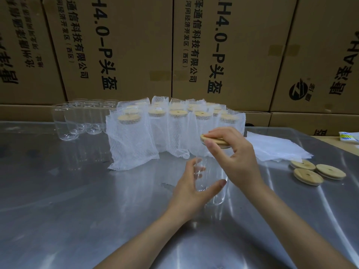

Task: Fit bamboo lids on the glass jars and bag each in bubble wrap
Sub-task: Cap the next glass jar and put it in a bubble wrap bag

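A clear glass jar (214, 177) stands upright on the steel table (77, 200) in the middle. My left hand (194, 189) curls round its lower body, thumb in front. My right hand (233, 152) pinches a round bamboo lid (208, 138) at the jar's mouth, the lid slightly tilted. Three loose bamboo lids (318, 171) lie on the table to the right. Several lidded jars in bubble-wrap bags (174, 129) stand in rows behind. Several bare glass jars (77, 117) stand at the back left.
A pile of flat bubble-wrap bags (275, 148) lies at the right, behind the loose lids. Stacked cardboard boxes (223, 55) wall off the far side of the table. A small blue-and-white packet (348, 137) lies at the far right.
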{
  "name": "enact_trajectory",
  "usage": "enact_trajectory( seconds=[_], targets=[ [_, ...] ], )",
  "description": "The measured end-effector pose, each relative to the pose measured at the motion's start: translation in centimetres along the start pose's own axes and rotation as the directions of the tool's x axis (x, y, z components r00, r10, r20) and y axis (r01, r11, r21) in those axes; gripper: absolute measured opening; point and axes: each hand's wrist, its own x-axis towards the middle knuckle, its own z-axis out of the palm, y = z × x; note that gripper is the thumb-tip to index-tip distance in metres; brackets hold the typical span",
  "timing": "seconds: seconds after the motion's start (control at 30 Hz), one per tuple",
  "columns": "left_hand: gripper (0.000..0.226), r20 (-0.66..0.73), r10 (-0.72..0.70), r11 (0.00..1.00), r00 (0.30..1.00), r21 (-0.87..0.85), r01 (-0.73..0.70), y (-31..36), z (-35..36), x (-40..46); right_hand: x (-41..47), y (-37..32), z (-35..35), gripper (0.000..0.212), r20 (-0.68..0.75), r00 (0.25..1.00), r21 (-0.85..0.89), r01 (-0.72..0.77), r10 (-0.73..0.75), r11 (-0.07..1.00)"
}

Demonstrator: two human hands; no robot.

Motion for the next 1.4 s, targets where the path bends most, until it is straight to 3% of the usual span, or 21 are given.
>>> enact_trajectory(
  seconds=[0.23, 0.5, 0.57, 0.63, 0.7, 0.8, 0.87, 0.97, 1.2, 1.4],
  targets=[
    [0.076, 0.006, -0.004, 1.0, 1.0, -0.016, 0.005, -0.2, -0.1, -0.1, -0.3, 0.4, -0.1, 0.033, -0.006, 0.991, -0.171, 0.131, -0.134, 0.977],
    [0.08, 0.015, -0.009, 0.999, 1.0, -0.033, 0.01, 0.2, -0.1, -0.3, -1.5, 1.5, 0.2, 0.035, -0.021, 0.996, -0.076, 0.088, -0.09, 0.993],
    [0.079, 0.009, -0.014, 0.999, 1.0, -0.029, 0.015, 0.3, -0.1, -0.4, -2.0, 2.7, 0.0, 0.04, -0.072, 0.997, 0.047, -0.037, 0.04, 0.998],
    [0.078, 0.008, -0.014, 0.999, 1.0, -0.031, 0.014, 0.4, -0.2, -0.5, -2.3, 5.1, -0.8, 0.05, -0.155, 0.95, 0.11, -0.255, 0.27, 0.961],
    [0.079, 0.013, -0.01, 1.0, 1.0, -0.028, 0.01, 0.5, -0.3, -0.5, -2.6, 8.7, -2.1, 0.047, -0.159, 0.87, -0.074, -0.482, 0.467, 0.873],
    [0.082, 0.025, -0.011, 1.0, 1.0, -0.025, 0.012, 0.7, -0.4, -0.6, -2.8, 13.1, -3.4, 0.038, -0.157, 0.673, -0.34, -0.724, 0.723, 0.6],
    [0.083, 0.03, -0.01, 1.0, 1.0, -0.019, 0.01, 0.8, -0.5, -0.7, -2.5, 14.7, -3.5, 0.039, -0.178, 0.631, -0.342, -0.759, 0.755, 0.554],
    [0.083, 0.03, -0.005, 1.0, 1.0, -0.012, 0.005, 0.7, -0.5, -0.6, -1.4, 16.1, -3.8, 0.041, -0.179, 0.629, -0.343, -0.761, 0.757, 0.551],
    [0.072, 0.065, 0.003, 1.0, 0.998, -0.02, -0.002, 0.2, -0.3, -0.2, -0.2, 18.6, -4.4, 0.056, -0.177, 0.659, -0.522, -0.692, 0.731, 0.498],
    [0.075, 0.055, 0.011, 1.0, 0.998, -0.025, -0.009, -0.1, -0.1, 0.0, 0.1, 19.3, -4.2, 0.058, -0.174, 0.589, -0.648, -0.672, 0.79, 0.358]
  ],
)
